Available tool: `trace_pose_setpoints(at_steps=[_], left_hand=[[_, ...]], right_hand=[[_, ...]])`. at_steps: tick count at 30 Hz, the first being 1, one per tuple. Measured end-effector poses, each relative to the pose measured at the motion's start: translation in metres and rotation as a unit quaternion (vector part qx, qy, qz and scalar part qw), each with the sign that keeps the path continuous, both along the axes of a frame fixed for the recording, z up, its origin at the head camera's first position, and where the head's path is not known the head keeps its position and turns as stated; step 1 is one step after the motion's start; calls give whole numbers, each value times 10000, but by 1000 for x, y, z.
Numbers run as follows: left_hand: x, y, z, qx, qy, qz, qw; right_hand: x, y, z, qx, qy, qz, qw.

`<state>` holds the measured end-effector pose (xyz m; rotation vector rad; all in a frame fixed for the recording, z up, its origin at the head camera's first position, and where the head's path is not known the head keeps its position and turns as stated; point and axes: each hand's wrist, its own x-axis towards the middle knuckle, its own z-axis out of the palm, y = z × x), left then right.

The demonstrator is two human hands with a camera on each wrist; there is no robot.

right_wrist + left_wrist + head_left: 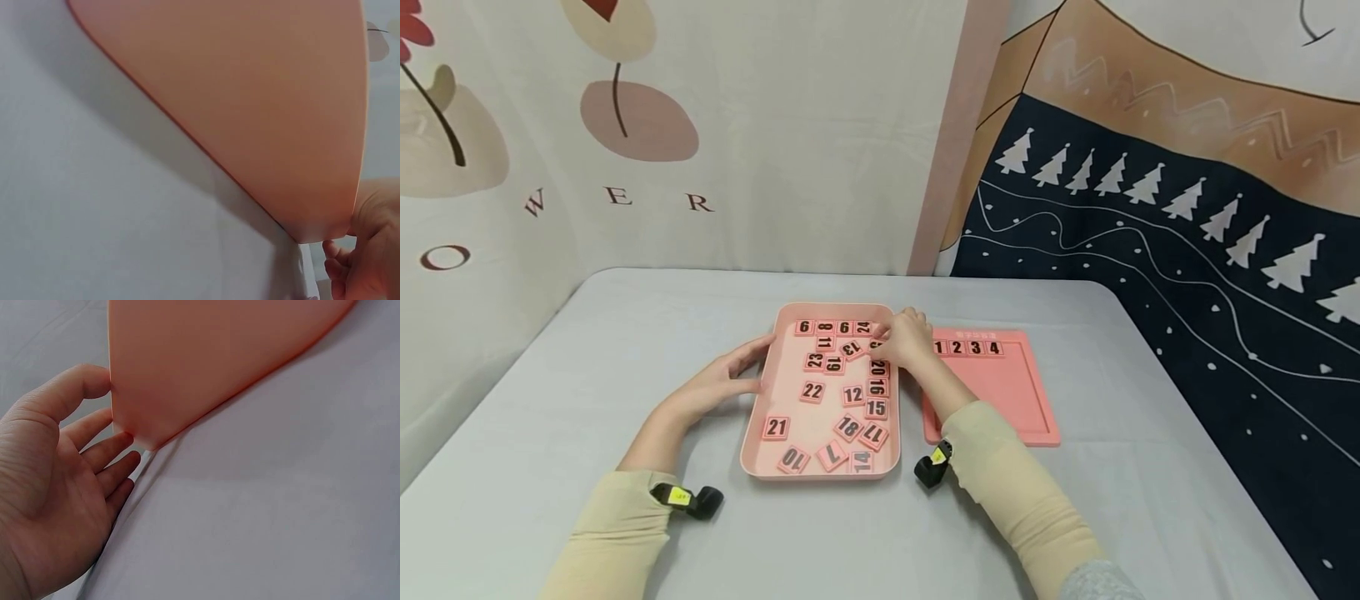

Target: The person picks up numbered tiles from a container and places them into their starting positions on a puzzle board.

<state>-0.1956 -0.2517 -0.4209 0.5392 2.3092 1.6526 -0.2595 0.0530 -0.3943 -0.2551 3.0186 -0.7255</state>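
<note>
A shallow pink tray (827,306) holds several square number tiles, among them tile 22 (812,392) and tile 21 (777,428). My left hand (718,382) is at the tray's left side, thumb and fingers spread. In the left wrist view that hand's fingertips (127,439) meet the tray's outer wall. My right hand (906,340) reaches over the tray's upper right corner, fingers bent down at a partly covered tile (876,344) above tile 20 (878,368). Whether they pinch it I cannot tell. The right wrist view shows mostly the tray's outer wall (250,112), hiding the fingertips.
A pink board (992,400) lies right of the tray, partly behind my right forearm. Tiles 1 to 4 stand in a row (975,347) along its top. Both lie on a table with a pale cloth (820,542). Printed curtains (805,167) hang behind.
</note>
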Motion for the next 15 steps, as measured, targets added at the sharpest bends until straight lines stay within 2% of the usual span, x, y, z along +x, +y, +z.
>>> trace_pose_setpoints(at_steps=[8,15], left_hand=[[-1,0,-1,-4,-17,35,10000],[0,1,0,0,-10,19,10000]], right_hand=[[1,-1,3,249,59,28,9997],[4,3,4,13,384,89,9992]])
